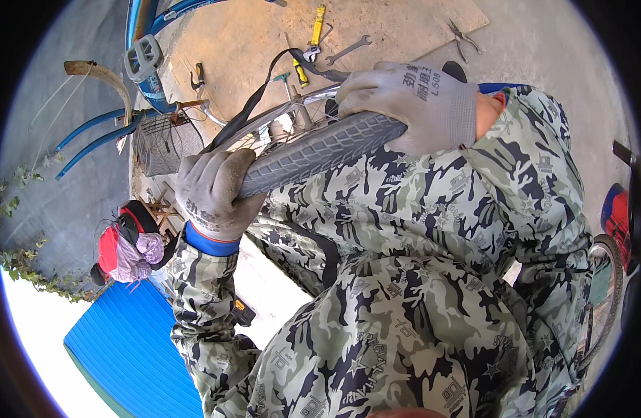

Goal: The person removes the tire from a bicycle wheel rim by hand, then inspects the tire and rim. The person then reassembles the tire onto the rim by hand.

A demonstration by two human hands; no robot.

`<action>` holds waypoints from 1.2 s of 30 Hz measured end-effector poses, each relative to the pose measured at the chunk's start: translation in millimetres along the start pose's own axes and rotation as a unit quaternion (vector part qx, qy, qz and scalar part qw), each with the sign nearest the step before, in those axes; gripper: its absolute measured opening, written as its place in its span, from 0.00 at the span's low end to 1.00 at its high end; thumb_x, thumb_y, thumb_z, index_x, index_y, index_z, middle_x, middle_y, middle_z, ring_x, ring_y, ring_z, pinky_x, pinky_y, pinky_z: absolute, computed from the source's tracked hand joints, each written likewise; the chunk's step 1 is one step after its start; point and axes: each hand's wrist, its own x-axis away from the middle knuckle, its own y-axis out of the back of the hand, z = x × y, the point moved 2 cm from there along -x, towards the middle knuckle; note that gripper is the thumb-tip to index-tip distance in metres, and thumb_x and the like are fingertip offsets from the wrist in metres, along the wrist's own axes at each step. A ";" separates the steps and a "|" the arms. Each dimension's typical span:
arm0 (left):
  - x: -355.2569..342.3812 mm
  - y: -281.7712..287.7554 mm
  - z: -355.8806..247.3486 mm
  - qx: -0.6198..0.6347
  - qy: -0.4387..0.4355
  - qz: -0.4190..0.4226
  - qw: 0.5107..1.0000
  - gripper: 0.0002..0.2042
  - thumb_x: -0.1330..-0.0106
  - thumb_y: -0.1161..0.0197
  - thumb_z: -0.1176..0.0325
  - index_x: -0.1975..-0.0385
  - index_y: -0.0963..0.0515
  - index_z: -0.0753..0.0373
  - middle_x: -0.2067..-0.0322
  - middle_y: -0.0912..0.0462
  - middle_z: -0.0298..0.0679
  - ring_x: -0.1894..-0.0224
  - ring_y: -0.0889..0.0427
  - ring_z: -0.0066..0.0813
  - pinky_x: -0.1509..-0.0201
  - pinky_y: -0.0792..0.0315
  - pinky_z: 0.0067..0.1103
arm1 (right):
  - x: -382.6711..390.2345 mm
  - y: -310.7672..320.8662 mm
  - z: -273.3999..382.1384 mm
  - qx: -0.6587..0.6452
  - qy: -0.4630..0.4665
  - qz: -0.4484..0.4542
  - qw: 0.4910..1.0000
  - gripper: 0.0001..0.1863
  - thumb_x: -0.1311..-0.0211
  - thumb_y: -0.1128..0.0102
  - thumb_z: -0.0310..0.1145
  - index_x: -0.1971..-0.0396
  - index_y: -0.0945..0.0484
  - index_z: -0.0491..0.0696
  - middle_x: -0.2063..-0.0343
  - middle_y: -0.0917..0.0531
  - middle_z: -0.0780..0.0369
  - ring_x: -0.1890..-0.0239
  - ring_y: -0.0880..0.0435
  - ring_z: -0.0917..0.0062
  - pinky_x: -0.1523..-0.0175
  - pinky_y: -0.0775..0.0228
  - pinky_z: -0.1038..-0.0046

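A black bicycle tyre (320,155) with block tread crosses in front of my body, rising to the right. My left hand (216,194), in a grey work glove, is wrapped round its left part. My right hand (407,104), gloved the same way, grips it farther right, fingers folded over the top. Behind the tyre show the thin spokes and rim of a wheel (292,111). A loose black rubber strip, which looks like an inner tube (249,104), arches up beyond the wheel between my hands. My gloves hide parts of the tyre.
On a tan board (244,35) lie an adjustable wrench with a yellow handle (317,31), a spanner (350,50), a yellow screwdriver (301,73) and pliers (464,38). A blue bicycle frame (145,76) with a basket (164,143) stands far left. Another bicycle wheel (616,299) is at right.
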 end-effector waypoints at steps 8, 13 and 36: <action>20.6 26.6 17.1 -0.011 -0.107 -0.171 0.979 0.19 0.42 0.15 0.60 0.60 0.17 0.61 0.72 0.14 0.39 0.71 0.14 0.40 0.63 0.23 0.35 | 5.6 65.7 67.0 0.074 0.090 -0.051 0.992 0.44 0.54 0.19 0.32 0.30 0.21 0.52 0.37 0.17 0.55 0.37 0.15 0.54 0.34 0.20 0.53; 19.4 -10.9 36.1 0.056 -0.053 -0.212 0.974 0.18 0.50 0.14 0.62 0.64 0.15 0.58 0.73 0.13 0.37 0.66 0.13 0.42 0.58 0.20 0.35 | 18.0 59.4 32.2 0.040 0.006 0.019 0.999 0.45 0.56 0.19 0.31 0.30 0.21 0.48 0.38 0.18 0.52 0.36 0.17 0.52 0.32 0.23 0.53; 61.9 -20.5 -59.0 -0.001 -0.086 0.037 0.996 0.27 0.46 0.28 0.67 0.42 0.17 0.56 0.59 0.16 0.32 0.62 0.18 0.30 0.59 0.27 0.32 | -22.1 -66.1 14.8 0.092 -0.115 0.090 0.985 0.15 0.26 0.35 0.41 0.43 0.13 0.61 0.40 0.18 0.62 0.28 0.24 0.60 0.20 0.36 0.52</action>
